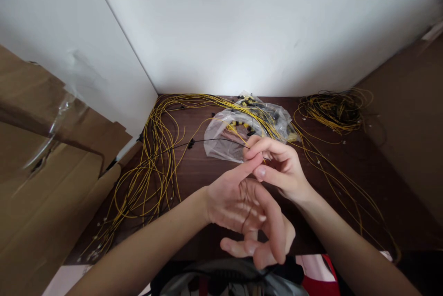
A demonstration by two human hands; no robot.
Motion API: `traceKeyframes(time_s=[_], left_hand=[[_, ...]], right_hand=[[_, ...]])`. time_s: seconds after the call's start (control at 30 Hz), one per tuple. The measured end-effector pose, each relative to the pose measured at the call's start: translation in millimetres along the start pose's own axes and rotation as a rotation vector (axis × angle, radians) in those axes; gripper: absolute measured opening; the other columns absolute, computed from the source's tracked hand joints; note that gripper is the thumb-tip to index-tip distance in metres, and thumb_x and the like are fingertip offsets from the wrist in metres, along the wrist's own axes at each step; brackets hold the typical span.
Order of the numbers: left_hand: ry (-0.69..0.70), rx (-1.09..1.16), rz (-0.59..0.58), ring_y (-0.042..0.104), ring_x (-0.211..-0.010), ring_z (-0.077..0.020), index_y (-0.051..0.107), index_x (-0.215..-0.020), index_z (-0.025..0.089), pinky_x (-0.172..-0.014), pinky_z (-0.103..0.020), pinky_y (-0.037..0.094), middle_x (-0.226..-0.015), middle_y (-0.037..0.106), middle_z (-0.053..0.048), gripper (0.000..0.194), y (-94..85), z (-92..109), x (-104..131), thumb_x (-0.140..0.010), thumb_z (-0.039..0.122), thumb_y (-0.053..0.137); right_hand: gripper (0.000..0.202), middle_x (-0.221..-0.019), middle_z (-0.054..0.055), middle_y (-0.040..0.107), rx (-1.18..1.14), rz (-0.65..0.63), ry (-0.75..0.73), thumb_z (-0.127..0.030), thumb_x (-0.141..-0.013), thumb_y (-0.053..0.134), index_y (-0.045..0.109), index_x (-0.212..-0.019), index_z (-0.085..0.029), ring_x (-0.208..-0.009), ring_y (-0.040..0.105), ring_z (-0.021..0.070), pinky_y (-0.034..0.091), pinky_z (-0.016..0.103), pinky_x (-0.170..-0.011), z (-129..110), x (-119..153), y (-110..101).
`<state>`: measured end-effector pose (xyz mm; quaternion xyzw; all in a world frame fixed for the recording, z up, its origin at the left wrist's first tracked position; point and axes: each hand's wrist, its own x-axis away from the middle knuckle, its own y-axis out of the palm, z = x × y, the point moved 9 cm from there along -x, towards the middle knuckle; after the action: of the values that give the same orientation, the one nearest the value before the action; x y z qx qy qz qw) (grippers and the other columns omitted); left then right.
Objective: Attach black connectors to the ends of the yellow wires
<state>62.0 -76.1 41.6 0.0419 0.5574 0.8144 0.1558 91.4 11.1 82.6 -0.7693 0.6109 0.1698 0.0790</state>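
Observation:
My right hand [282, 164] pinches a thin black wire [221, 139] in front of the plastic bag; a yellow wire end also runs to these fingers. The exact grip point is partly hidden. Palm turned up, my left hand [238, 208] has its thumb stretched out to the right fingertips, while its other fingers are apart and loosely bent with nothing in them. A small black connector [191, 143] sits along the black wire. Behind the hands lies a clear plastic bag [215, 141] with small yellow and black parts inside.
Long yellow and black wires [152, 148] spread over the left of the dark wooden table [199, 171]. A wire coil [334, 110] lies at the back right, with loose strands running forward. Cardboard [44, 213] stands at left, a white wall [242, 28] behind.

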Motion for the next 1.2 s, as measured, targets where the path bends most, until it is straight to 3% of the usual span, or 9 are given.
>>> traceKeyframes(time_s=[0.23, 0.43, 0.63, 0.9, 1.1, 1.2], left_hand=[[-0.001, -0.029, -0.09, 0.055, -0.053, -0.0196, 0.069, -0.067, -0.001, -0.039, -0.027, 0.041, -0.06, 0.058, -0.018, 0.108, 6.7, 3.6, 0.3, -0.068, 0.078, -0.006], [-0.005, -0.049, -0.043, 0.055, -0.049, -0.0182, 0.069, -0.064, 0.003, -0.036, -0.026, 0.04, -0.057, 0.058, -0.015, 0.112, 4.7, 1.4, -0.4, -0.065, 0.077, -0.015], [0.066, -0.045, -0.047, 0.052, -0.044, -0.0169, 0.068, -0.064, 0.001, -0.034, -0.026, 0.038, -0.054, 0.058, -0.017, 0.107, 4.2, 5.0, 0.4, -0.07, 0.075, -0.009], [-0.016, -0.044, -0.037, 0.053, -0.045, -0.0169, 0.068, -0.063, 0.002, -0.033, -0.025, 0.038, -0.054, 0.058, -0.017, 0.112, 3.4, 1.4, -0.2, -0.064, 0.078, -0.015], [-0.006, -0.013, -0.084, 0.052, -0.043, -0.0166, 0.069, -0.067, 0.0, -0.032, -0.025, 0.037, -0.056, 0.058, -0.017, 0.113, 5.7, 2.0, -0.4, -0.064, 0.08, -0.01], [0.022, 0.03, -0.12, 0.052, -0.045, -0.0179, 0.069, -0.071, -0.003, -0.03, -0.025, 0.037, -0.057, 0.058, -0.018, 0.109, 6.1, 4.2, -0.3, -0.068, 0.079, -0.002]], right_hand=[[0.016, -0.083, 0.003, 0.055, -0.003, -0.008, -0.006, -0.019, -0.076, 0.061, 0.063, -0.092, -0.018, -0.062, 0.048, 0.009, 0.039, 0.022, -0.051, -1.9, -0.5, 0.5], [0.02, -0.086, 0.005, 0.054, -0.015, -0.02, 0.01, -0.024, -0.075, 0.063, 0.063, -0.094, -0.018, -0.068, 0.05, 0.0118, 0.041, 0.024, -0.056, -0.6, 1.2, 0.7], [0.018, -0.086, 0.004, 0.052, -0.087, -0.013, 0.044, -0.028, -0.082, 0.055, 0.062, -0.096, -0.019, -0.056, 0.044, 0.0075, 0.036, 0.021, -0.046, 4.5, 3.0, 1.3], [0.023, -0.088, 0.004, 0.055, 0.034, -0.051, -0.01, -0.021, -0.073, 0.062, 0.061, -0.096, -0.019, -0.076, 0.052, 0.0145, 0.044, 0.028, -0.067, -4.8, 0.5, 2.7], [0.025, -0.087, 0.004, 0.054, 0.036, -0.05, 0.01, -0.025, -0.073, 0.064, 0.061, -0.097, -0.019, -0.075, 0.052, 0.0145, 0.044, 0.027, -0.063, -2.1, 1.3, 3.0], [0.021, -0.084, 0.003, 0.054, 0.071, 0.015, -0.002, -0.024, -0.073, 0.066, 0.061, -0.093, -0.02, -0.073, 0.051, 0.0134, 0.042, 0.024, -0.057, -2.0, 1.9, -0.3]])
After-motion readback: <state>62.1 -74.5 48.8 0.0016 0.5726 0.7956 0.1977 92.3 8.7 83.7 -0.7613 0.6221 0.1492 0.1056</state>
